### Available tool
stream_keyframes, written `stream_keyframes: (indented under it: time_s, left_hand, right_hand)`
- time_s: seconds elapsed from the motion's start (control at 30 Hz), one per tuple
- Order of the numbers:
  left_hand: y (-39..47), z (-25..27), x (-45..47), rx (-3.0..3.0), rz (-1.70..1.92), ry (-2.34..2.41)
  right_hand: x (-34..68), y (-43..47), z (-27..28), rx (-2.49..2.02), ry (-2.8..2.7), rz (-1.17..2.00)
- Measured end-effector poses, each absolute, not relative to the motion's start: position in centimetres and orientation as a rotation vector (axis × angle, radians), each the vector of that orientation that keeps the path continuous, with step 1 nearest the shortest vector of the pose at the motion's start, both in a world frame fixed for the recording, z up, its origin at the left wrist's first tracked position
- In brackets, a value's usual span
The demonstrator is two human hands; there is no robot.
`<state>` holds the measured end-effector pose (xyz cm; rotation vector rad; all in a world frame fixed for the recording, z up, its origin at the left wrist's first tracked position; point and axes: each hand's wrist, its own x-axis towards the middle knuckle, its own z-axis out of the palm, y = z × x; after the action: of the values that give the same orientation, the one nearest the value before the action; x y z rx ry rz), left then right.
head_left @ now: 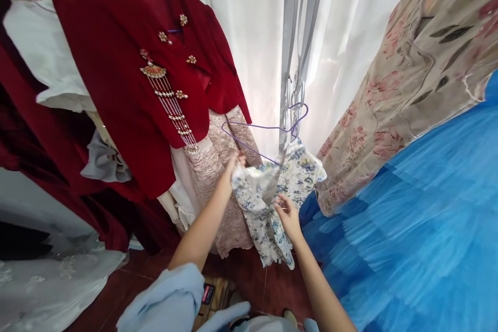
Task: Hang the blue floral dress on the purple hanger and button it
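Observation:
A short-sleeved white top with a blue floral print [252,192] hangs in front of me, its front parted. Part of it is on a purple wire hanger [252,125], whose left arm is bare, outside the cloth. My left hand [235,162] is closed on the top's left shoulder, just below the bare hanger arm. Lower down, my right hand [287,213] has thumb and fingers bent together at the edge of the parted front, pinching the cloth. The hanger's hook hangs by the grey metal stand [288,52].
On the left hang a dark red jacket [116,62] with beaded brooches and a pink textured skirt [233,218]. To the right are a beige floral dress [373,93] and a blue ruffled skirt [408,228]. White curtain [249,26] hangs behind; a phone [208,294] lies low down.

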<state>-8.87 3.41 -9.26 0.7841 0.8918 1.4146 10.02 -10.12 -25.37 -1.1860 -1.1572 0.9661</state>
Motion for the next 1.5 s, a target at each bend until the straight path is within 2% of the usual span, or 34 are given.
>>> stream_keyframes:
  time_s: [0.13,0.2,0.3,0.4,0.5,0.63,0.8,0.9,1.0,1.23,1.37,1.5]
  left_hand:
    - [-2.5,-15.6,-2.0,0.92,1.269,0.922]
    - [-4.7,-17.8,-0.1,1.206,1.137,0.889]
    - [-7.1,-20.4,-0.4,1.58,0.796,0.718]
    - [-9.2,-22.7,-2.5,1.566,0.434,0.608]
    - [-12.1,-24.6,-3.3,1.433,0.203,0.509]
    - [-16.2,-26.6,-2.1,1.352,0.2,0.407]
    - [-16.8,-28.1,-3.6,1.664,0.129,0.709]
    - [-14.3,-26.9,-7.7,1.712,0.311,0.895]
    - [-11.0,-23.6,-12.0,1.694,0.525,1.012]
    - [-3.4,-11.9,-14.3,1.222,1.191,0.704]
    - [-1.7,-7.0,-11.1,1.094,1.25,0.621]
    - [-1.3,-5.8,-8.0,1.122,1.063,0.538]
  right_hand:
    - [8.1,-10.8,-24.0,-1.149,-1.419,1.06]
    - [8.8,-11.6,-23.5,-1.194,-1.499,1.151]
    - [12.4,-13.4,-21.9,-1.115,-1.571,1.357]
    - [17.1,-15.7,-19.1,-1.025,-1.537,1.434]
    - [20.5,-17.9,-16.4,-1.099,-1.452,1.313]
    - [22.5,-19.6,-14.9,-1.217,-1.414,1.097]
    - [27.0,-21.0,-16.0,-1.318,-1.314,0.869]
    - [30.8,-22.4,-17.4,-1.378,-1.196,0.801]
    - [32.4,-23.7,-18.7,-1.425,-1.171,0.906]
    - [27.9,-24.5,-18.3,-1.291,-1.297,1.18]
    - [27.6,-23.6,-17.9,-1.279,-1.229,1.042]
    - [28.9,-23.8,-19.0,-1.317,-1.047,0.931]
